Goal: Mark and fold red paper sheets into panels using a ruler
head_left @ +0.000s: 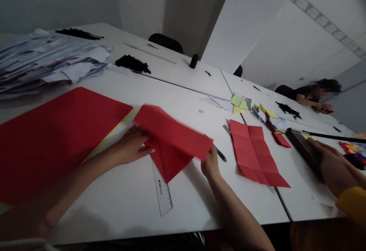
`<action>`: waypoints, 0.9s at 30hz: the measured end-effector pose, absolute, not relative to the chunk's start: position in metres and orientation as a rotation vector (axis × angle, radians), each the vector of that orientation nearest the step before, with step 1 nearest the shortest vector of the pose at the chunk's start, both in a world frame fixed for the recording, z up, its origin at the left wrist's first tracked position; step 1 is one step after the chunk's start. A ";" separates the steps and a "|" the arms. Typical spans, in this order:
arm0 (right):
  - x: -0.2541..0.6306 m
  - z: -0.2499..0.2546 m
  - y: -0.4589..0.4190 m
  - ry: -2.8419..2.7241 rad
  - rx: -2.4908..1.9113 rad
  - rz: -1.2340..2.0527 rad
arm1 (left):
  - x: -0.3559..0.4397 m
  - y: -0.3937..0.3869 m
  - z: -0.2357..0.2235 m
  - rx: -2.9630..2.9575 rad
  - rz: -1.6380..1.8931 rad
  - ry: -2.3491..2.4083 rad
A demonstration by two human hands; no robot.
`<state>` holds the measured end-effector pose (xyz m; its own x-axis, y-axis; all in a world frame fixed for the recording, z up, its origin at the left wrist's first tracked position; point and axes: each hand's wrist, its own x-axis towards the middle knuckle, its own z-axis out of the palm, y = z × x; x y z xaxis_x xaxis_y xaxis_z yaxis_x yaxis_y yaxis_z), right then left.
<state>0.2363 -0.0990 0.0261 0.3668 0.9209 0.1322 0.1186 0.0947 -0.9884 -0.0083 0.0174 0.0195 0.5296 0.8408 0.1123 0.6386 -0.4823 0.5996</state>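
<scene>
A sheet of red paper (174, 133), partly folded over, is held between both hands just above the white table. My left hand (135, 144) grips its left side, with the fingertips hidden behind the paper. At its right end my right hand (211, 163) is closed on the edge. Under the sheet lies a clear ruler (161, 194), its upper part covered. Beside my right hand rests a dark pen (220, 152). Another red sheet with fold creases (254, 152) lies to the right, over a second ruler.
A stack of large red sheets (63, 129) with a yellow edge lies left. Behind it are a heap of papers (51, 62) and black yarn (133, 63). At right, a co-worker's hands (331, 159) rest on a dark box (304, 152). Another person (317, 95) sits farther back.
</scene>
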 end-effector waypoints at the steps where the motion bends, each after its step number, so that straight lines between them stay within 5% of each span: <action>1: 0.247 0.024 -0.094 -0.844 -1.339 0.857 | -0.013 0.021 0.020 2.345 0.481 1.170; 5: 0.286 0.017 -0.086 -0.475 -1.262 1.003 | -0.027 0.036 0.016 2.510 0.399 1.222; 27: 0.310 0.011 -0.092 -0.653 -1.263 1.255 | -0.005 0.074 0.041 2.225 0.206 1.531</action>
<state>0.3100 -0.0920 0.0105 0.2657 0.9295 -0.2560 -0.3243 -0.1639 -0.9316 -0.0048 0.0743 0.0412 0.3794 0.9176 -0.1183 0.8538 -0.2980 0.4269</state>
